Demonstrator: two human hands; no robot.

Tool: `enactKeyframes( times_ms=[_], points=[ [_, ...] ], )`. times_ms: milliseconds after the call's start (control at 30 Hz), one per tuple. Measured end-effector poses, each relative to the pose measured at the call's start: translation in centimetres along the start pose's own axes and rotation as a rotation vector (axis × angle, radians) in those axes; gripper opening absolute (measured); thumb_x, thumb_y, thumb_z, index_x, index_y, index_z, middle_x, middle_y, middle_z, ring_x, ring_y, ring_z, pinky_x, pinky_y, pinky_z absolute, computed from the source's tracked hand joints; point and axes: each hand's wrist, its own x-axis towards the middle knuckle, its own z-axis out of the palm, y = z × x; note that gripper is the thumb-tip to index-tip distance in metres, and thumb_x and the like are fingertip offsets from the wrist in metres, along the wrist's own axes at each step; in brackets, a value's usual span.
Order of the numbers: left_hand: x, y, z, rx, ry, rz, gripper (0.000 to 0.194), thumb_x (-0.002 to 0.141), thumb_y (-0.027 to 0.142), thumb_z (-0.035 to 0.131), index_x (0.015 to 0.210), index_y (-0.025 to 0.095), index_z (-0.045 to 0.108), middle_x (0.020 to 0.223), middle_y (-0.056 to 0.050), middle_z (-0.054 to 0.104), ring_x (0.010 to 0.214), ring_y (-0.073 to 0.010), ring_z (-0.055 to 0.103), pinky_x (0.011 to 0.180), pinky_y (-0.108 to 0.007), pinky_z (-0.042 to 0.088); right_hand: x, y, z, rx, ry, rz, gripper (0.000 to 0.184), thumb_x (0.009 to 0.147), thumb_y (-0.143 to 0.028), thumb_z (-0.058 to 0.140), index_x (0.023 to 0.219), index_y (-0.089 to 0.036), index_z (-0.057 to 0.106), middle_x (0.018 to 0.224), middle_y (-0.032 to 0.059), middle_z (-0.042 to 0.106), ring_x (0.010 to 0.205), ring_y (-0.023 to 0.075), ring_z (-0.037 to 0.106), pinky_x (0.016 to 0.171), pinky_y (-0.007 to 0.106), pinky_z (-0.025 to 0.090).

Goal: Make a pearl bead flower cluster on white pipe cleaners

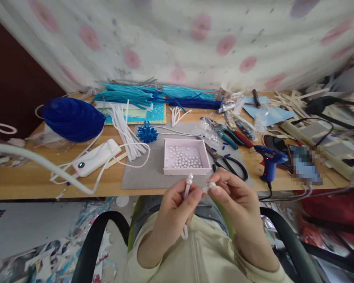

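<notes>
Since pearls (188, 161) may roll, a tray (183, 171) pens them; before it, left hand (178, 203) pinches a beaded strip (187, 190), right hand (237, 200) white beads (211, 184).

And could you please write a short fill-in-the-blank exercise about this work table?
1. The shallow open box in front of the hands contains loose, round, pearly ____.
2. The glue gun has a body coloured ____.
3. The left hand pinches a strip whose colour is ____.
4. As the person sees it, the scissors lie to the ____ of the box.

Missing words: beads; blue; white; right.
</notes>
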Motion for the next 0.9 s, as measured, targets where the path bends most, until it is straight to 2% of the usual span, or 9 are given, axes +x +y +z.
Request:
enactKeyframes(
  times_ms=[100,233,367,600,900],
  points=[
    [0.00,-0.01,-0.03,0.006,0.014,0.007,0.039,0.089,0.055,0.073,0.082,0.018,0.061,0.045,0.014,0.033,0.038,-0.0047,0.019,0.039,-0.020,0.016,-0.06,0.44,-0.38,0.015,0.051,-0.032,0.011,0.090,-0.037,0.077,0.092,-0.025,0.079,0.072,-0.0026,0.047,0.062,0.0118,0.043,0.056,0.025,0.035],
    [-0.08,-0.09,-0.05,-0.009,0.001,0.035,0.037,0.091,0.053,0.072,0.083,0.018,0.061,0.046,0.013,0.034,0.039,-0.0044,0.020,0.040,-0.020,0.017,-0.14,0.78,-0.45,0.075,-0.008,-0.027,0.010,0.091,-0.035,0.077,0.095,-0.026,0.080,0.072,-0.0024,0.049,0.059,0.0108,0.039,0.053,0.024,0.031],
    [-0.20,-0.06,0.05,-0.017,-0.003,0.042,0.036,0.091,0.052,0.072,0.083,0.018,0.062,0.047,0.013,0.036,0.039,-0.0046,0.022,0.040,-0.021,0.018,-0.30,1.00,-0.27,0.090,-0.022,0.013,0.016,0.090,-0.038,0.077,0.095,-0.024,0.080,0.075,-0.0008,0.052,0.058,0.0110,0.038,0.052,0.025,0.031],
    [-0.25,0.37,0.09,0.019,0.012,0.035,0.040,0.089,0.056,0.072,0.082,0.018,0.061,0.046,0.013,0.035,0.039,-0.0054,0.022,0.041,-0.022,0.018,-0.27,0.97,-0.23,0.055,0.003,0.018,0.020,0.087,-0.041,0.079,0.092,-0.022,0.079,0.071,-0.0025,0.045,0.058,0.0115,0.036,0.051,0.025,0.030],
    [-0.21,0.27,-0.15,0.029,0.006,0.033,0.040,0.089,0.056,0.071,0.081,0.019,0.060,0.045,0.013,0.034,0.039,-0.0056,0.021,0.040,-0.022,0.017,-0.12,1.12,-0.16,0.034,-0.011,0.013,0.021,0.087,-0.043,0.079,0.092,-0.022,0.079,0.071,-0.0019,0.043,0.060,0.0127,0.039,0.051,0.025,0.031]
  ],
)
